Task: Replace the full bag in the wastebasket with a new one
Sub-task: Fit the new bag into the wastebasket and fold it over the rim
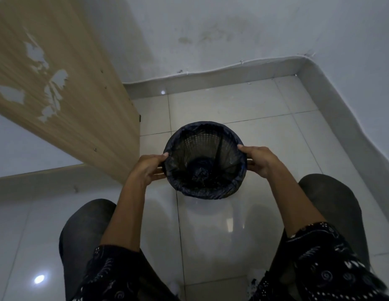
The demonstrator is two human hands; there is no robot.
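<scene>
2 forearms extended over tiled floor (232, 109); left hand (145, 168) and right hand (260, 161) grip opposite rims of 1 wastebasket (202, 141), thumbs atop black bag (200, 193) folded over its edge.

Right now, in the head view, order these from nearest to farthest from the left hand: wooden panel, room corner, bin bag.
1. bin bag: its rim is gripped by the left hand.
2. wooden panel: just to the hand's left.
3. room corner: far back, on the right.
</scene>
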